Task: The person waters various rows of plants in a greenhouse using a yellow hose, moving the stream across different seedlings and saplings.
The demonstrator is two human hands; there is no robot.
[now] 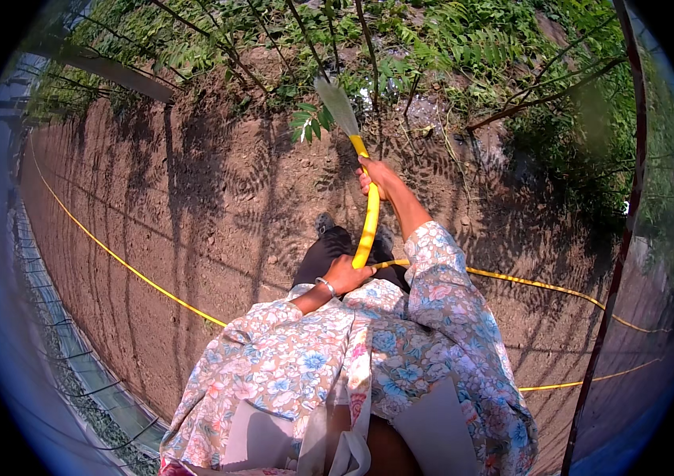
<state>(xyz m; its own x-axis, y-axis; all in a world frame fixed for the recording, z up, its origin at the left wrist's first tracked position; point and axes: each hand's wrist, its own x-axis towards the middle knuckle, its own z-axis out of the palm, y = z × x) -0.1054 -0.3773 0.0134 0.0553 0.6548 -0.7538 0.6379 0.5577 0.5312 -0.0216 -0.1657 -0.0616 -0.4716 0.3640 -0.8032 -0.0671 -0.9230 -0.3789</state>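
Observation:
My right hand grips a yellow garden hose close to its outlet. Water fans out from that end toward the plant stems and the ground beyond. Lower down, at my lap, my left hand is closed around the same hose; a metal bangle circles that wrist. Just left of the spray hangs a small leafy sprig. From behind my right forearm the hose continues off to the right along the soil.
Bare brown soil surrounds my feet, crossed by shadows. Thin woody stems and green undergrowth line the far side. More hose stretches across the left. A dark upright pole stands at right, a beam at upper left.

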